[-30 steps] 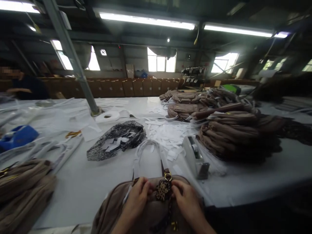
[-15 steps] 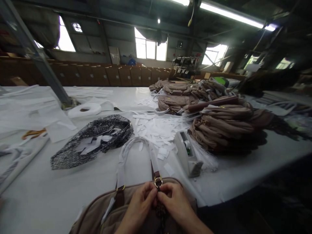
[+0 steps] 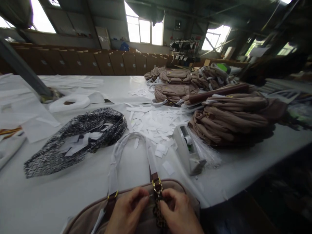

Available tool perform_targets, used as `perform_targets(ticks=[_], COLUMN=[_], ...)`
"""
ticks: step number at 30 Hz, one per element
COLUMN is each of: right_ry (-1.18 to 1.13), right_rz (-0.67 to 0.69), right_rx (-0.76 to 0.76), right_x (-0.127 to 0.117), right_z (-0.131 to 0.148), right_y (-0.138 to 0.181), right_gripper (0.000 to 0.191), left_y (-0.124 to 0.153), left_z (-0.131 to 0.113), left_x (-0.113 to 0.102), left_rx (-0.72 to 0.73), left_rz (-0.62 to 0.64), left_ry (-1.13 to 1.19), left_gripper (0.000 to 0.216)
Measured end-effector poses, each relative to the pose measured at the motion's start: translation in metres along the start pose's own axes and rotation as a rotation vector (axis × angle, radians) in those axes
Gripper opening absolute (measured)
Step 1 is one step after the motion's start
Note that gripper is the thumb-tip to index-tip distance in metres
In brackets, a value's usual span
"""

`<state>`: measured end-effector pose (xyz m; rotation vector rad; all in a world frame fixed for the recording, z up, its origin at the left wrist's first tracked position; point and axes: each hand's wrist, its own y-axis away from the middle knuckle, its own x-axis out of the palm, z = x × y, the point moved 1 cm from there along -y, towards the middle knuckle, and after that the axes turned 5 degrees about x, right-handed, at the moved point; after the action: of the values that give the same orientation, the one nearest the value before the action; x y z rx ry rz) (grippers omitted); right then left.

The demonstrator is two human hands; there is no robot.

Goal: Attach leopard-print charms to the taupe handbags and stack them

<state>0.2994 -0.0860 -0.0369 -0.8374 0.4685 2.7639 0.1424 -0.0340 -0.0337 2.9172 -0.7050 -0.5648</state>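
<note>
A tan handbag [image 3: 97, 214] lies at the near table edge, its handle [image 3: 117, 152] wrapped in white paper and arching away from me. A gold ring [image 3: 157, 186] joins the handle to the bag. Below the ring hangs a leopard-print charm [image 3: 159, 213]. My left hand [image 3: 128, 213] rests on the bag just left of the charm, fingers curled and pinched at it. My right hand [image 3: 179, 213] is curled on the charm's right side, fingertips touching it. Both hands meet under the ring.
A white tape dispenser [image 3: 188, 151] stands right of the handle. Scattered white paper slips [image 3: 153, 123] cover the table middle. A black-and-white patterned bag [image 3: 78, 136] holds slips at left. Stacks of tan handbags [image 3: 234, 118] fill the right. A tape roll [image 3: 69, 102] lies at far left.
The view has swung right and down, so the blue object and tan bags at left are out of frame. My hands stay together on the charm, now lower under the ring.
</note>
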Motion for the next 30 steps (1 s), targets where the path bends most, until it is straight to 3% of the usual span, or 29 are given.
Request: perform_targets(ticks=[8,13,19,30], right_ry=[-0.128,-0.102,-0.091,-0.146], right_rz=[-0.02,0.019,0.017,-0.011], right_rx=[-0.026,-0.035,-0.039,0.072], right_x=[-0.001,-0.003,-0.003,0.002], right_z=[-0.012,-0.01,-0.009,-0.011], right_y=[0.007,0.005,0.004,0.006], right_gripper=[0.023,0.023,0.021,0.018], left_y=[-0.005,-0.007,-0.01,-0.009], left_z=[0.005,0.005,0.0,-0.01], left_x=[0.012,0.011,0.013,0.014], left_rx=[0.002,0.033,0.038,0.153], left_rz=[0.043,0.03,0.104,0.177], left_ry=[-0.148,-0.208,-0.226,-0.412], left_gripper=[0.023,0.023,0.023,0.022])
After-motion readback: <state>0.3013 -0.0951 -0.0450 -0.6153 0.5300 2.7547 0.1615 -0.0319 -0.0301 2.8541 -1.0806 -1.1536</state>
